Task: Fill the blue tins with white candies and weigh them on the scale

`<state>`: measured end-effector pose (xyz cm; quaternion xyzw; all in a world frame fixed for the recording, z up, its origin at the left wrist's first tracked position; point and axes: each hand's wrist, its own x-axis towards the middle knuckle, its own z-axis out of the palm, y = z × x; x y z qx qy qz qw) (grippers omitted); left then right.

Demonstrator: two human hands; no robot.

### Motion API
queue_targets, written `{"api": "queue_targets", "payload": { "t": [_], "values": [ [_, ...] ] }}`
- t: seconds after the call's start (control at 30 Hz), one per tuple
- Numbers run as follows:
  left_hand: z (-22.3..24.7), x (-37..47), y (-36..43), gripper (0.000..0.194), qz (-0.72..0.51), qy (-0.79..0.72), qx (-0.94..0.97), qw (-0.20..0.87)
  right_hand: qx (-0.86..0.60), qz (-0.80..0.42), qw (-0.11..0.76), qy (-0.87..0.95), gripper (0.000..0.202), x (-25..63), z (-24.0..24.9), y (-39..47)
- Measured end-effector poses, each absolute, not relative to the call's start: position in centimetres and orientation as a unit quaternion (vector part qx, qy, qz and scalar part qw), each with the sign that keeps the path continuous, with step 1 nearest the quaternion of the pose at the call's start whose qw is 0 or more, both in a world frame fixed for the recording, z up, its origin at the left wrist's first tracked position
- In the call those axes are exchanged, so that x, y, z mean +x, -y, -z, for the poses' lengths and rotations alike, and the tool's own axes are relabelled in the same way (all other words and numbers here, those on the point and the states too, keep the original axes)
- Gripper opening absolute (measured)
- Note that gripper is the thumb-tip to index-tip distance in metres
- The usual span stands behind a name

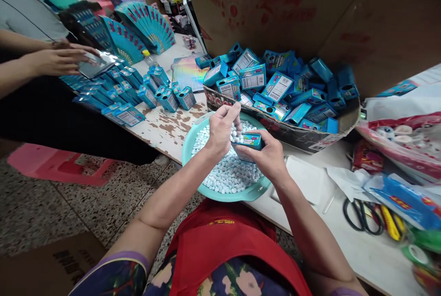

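My right hand (271,154) holds a small blue box (251,141) over a turquoise basin (193,149). My left hand (222,128) is curled with its fingers pressed together around several small white candies (236,136), right at the near-left end of the box. Many more white candies (229,172) fill the basin beneath both hands. Just behind the basin, a cardboard carton (310,143) is heaped with blue boxes (278,87).
At the left, another person's hands (65,59) hold a silvery packet above rows of blue boxes (127,114). Black scissors (362,217), a yellow cutter (392,222) and tape (415,254) lie at the right. A pink stool (69,167) stands on the floor.
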<state>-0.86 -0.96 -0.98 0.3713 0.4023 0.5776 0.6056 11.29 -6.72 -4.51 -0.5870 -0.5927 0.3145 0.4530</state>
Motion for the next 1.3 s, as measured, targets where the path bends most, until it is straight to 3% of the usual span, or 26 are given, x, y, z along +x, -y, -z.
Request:
{"api": "queue_targets", "payload": {
  "t": [0.63, 0.87, 1.03, 1.13, 1.2, 1.3],
  "values": [
    [1.2, -0.5, 0.7, 0.05, -0.546, -0.38, 0.461, 0.588, -0.567, -0.313, 0.453, 0.613, 0.033, 11.1, 3.5, 6.6],
    [0.3, -0.8, 1.3, 0.044, -0.545, -0.333, 0.457, 0.619, -0.54, -0.358, 0.49, 0.583, 0.039, 11.4, 4.5, 6.7],
    [1.1, -3.2, 0.4, 0.041, -0.587, -0.401, 0.469, 0.524, -0.533, -0.383, 0.563, 0.502, 0.046, 14.3, 4.6, 8.7],
    [4.4, -4.5, -0.1, 0.034, -0.418, -0.501, 0.613, 0.445, -0.548, -0.358, 0.598, 0.463, 0.047, 17.1, 4.7, 10.6],
    [6.8, -4.7, 0.3, 0.027, -0.273, -0.478, 0.741, 0.383, -0.581, -0.33, 0.592, 0.451, 0.046, 19.2, 5.1, 11.9],
    [9.0, -4.2, 1.9, 0.042, -0.117, -0.428, 0.846, 0.295, -0.631, -0.269, 0.594, 0.42, 0.048, 22.2, 6.5, 14.0]
  ]
}}
